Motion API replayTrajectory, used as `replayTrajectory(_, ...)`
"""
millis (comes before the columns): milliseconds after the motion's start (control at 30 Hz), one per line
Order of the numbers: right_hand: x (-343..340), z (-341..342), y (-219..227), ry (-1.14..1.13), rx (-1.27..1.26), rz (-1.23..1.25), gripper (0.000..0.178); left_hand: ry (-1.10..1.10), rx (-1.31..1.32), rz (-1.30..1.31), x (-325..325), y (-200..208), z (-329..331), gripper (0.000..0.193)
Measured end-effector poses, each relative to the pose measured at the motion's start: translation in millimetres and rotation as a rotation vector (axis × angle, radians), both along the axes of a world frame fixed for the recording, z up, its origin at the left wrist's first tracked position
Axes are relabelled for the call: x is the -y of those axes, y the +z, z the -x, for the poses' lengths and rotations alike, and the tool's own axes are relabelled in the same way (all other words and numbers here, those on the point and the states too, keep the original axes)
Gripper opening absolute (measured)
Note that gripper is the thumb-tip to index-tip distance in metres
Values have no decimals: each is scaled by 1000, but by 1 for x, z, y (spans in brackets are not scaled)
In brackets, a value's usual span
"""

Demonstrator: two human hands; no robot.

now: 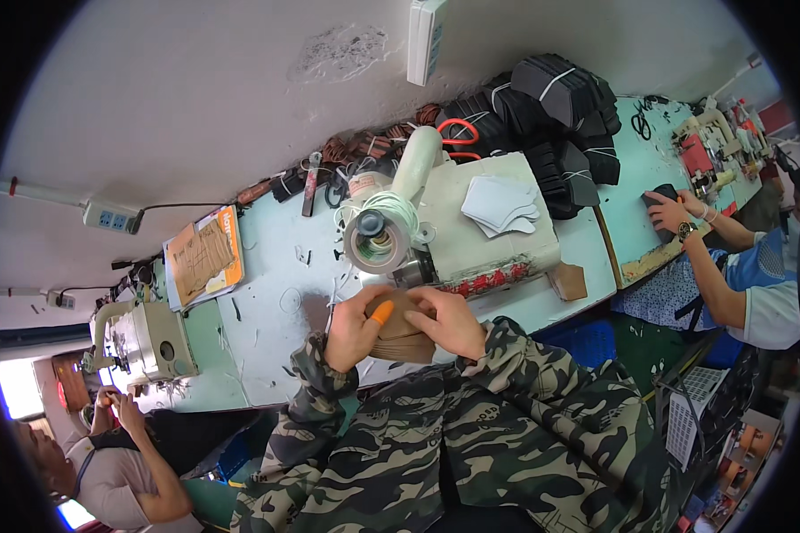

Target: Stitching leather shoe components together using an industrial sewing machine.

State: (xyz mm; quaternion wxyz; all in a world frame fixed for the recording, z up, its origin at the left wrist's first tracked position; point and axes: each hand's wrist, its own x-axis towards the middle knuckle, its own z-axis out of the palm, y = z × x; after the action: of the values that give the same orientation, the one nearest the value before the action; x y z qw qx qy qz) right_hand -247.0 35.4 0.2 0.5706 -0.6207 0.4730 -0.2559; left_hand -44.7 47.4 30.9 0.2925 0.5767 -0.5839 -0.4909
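Close in front of me, both hands hold a tan-brown leather-like piece [405, 345], with folded or layered edges showing at its lower side. My left hand [350, 333] grips it from the left, an orange cover on one finger. From the right, my right hand [453, 322] closes on its upper edge with thumb and fingers. Just beyond the hands stands a cream sewing-type machine [444, 213], with a red, worn strip [498, 277] along its near edge. A roll of tape [378, 244] and coiled pale cord [402, 213] sit on it.
White cut pieces [501, 206] lie on the machine bed. Another tan piece [569, 282] rests right of it. Tied black stacks [560, 98] and red-handled scissors [459, 133] are behind. A folder [206, 258] lies left. Co-workers [720, 258] sit at both sides.
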Motion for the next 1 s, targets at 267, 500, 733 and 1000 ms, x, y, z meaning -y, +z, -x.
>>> replayTrajectory(267,9,-2,8,-17,67,185,38,-53,-163,-72,11,3,-13,26)
replayTrajectory(500,24,-1,8,-26,55,43,17,-82,-275,-318,13,-16,-21,25)
replayTrajectory(733,62,24,22,267,-383,386,33,-84,-43,-312,32,-41,-26,24)
replayTrajectory(1000,80,37,18,429,-488,461,28,-182,-264,-358,32,-30,-41,25)
